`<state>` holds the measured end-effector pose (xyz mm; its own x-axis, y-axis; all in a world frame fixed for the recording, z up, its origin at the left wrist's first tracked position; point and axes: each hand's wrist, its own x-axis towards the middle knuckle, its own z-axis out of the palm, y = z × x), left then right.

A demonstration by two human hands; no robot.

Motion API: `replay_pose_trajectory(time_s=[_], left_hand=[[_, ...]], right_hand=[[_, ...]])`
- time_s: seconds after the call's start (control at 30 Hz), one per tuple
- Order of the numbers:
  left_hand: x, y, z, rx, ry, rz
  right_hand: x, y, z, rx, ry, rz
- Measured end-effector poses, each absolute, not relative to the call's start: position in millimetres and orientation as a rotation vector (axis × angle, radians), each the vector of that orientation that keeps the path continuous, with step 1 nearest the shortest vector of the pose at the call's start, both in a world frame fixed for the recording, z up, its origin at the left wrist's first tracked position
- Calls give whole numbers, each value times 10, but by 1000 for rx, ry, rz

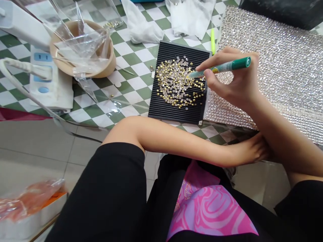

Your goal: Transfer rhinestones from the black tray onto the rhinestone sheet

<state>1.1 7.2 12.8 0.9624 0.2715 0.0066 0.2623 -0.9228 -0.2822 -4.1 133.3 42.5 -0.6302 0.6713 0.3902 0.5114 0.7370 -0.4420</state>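
Note:
My right hand (234, 77) pinches a pen (219, 69) with a clear barrel and a green end. Its tip points down into a pile of small rhinestones (174, 84), some clear and some gold-backed, on a black ridged tray (164, 112). Under my right forearm, at the table's front edge, lies my left hand (249, 149) with its fingers curled. Whatever it may hold is hidden. Right of the tray, close below my right hand, is a sheet covered in rows of sparkling rhinestones (282, 67).
A round tan container (113, 62) full of clear plastic bags stands at the left, beside a white power strip (50, 94) with a plugged-in cable. White crumpled bags (143, 28), a yellow-green stick (213, 42) and a black object (285, 11) lie toward the back.

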Motion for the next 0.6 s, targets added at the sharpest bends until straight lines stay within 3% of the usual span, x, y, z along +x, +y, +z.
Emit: replay_pose_trajectory(time_s=[0.4,0.6], left_hand=[[72,68,60,-2739,-350,57],[99,-25,-67,-2733,-567,-156]], right_hand=[[150,1278,528,-817,-2233,422],[648,1075,368,-833,-1945,249]])
